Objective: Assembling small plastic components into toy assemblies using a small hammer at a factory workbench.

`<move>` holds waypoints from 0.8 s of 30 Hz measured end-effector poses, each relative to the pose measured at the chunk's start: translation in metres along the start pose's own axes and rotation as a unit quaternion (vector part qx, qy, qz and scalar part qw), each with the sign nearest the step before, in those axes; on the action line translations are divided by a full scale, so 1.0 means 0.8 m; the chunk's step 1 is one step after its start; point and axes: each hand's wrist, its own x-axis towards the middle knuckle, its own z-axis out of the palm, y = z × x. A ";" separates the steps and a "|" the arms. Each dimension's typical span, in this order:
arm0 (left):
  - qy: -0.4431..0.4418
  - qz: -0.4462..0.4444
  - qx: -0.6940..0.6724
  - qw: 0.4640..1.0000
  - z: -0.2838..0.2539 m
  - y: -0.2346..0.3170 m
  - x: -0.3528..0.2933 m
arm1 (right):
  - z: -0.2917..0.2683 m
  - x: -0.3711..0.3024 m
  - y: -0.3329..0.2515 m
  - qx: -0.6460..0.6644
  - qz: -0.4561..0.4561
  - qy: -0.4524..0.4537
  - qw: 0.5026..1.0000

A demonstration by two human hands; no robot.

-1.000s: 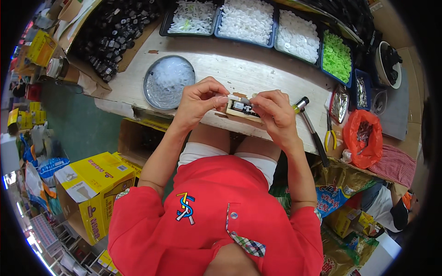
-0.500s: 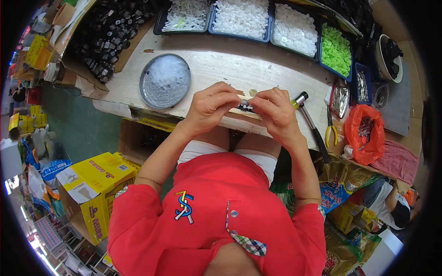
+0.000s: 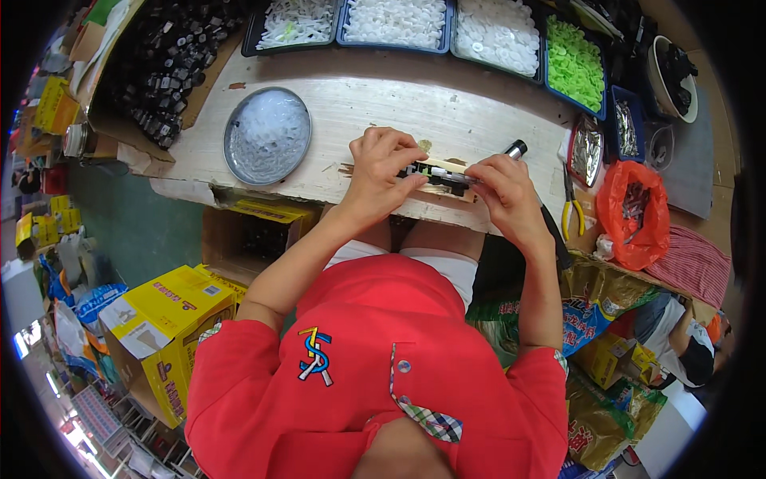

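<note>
At the centre of the frame, one small black part (image 3: pixel 435 176) lies on a pale strip on the desk (image 3: pixel 447 120), pinched between both hands: left hand (image 3: pixel 381 164) curled closed on its left end, right hand (image 3: pixel 504 188) gripping its right. One round metal dish (image 3: pixel 266 136) sits left.

Bright even light, pale workbench (image 3: pixel 447 112) glaring slightly, soft shadows beneath the near table edge, sharp centre, strong fisheye bending and black vignette at rim, blurred edges.

Pale wooden workbench (image 3: pixel 447 112), green floor (image 3: pixel 152 231), yellow cartons (image 3: pixel 171 307), bright even light
</note>
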 end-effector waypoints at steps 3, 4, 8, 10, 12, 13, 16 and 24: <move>-0.002 -0.017 0.006 1.000 0.006 0.000 -0.001 | 0.001 0.001 -0.002 -0.002 -0.004 0.003 1.000; -0.004 -0.017 0.006 1.000 0.006 0.000 -0.001 | 0.001 0.002 -0.002 -0.001 -0.003 0.003 1.000; 0.003 -0.028 0.002 1.000 0.008 0.000 0.001 | 0.005 0.005 -0.003 -0.015 -0.026 0.004 1.000; 0.002 -0.029 0.000 1.000 0.007 0.000 0.001 | 0.007 0.006 -0.004 -0.018 -0.034 0.003 0.999; -0.006 -0.036 -0.002 0.999 0.007 0.001 0.001 | 0.008 0.007 -0.004 -0.030 -0.035 -0.001 0.999; -0.006 -0.036 -0.002 0.999 0.006 0.001 0.001 | 0.009 0.007 -0.005 -0.030 -0.035 -0.001 0.999; -0.004 -0.031 -0.002 1.000 0.007 0.001 0.000 | 0.009 0.006 -0.006 -0.030 -0.037 0.004 0.999; 0.002 -0.017 0.004 1.000 0.006 0.001 0.000 | 0.008 0.005 -0.009 -0.049 -0.036 -0.015 0.998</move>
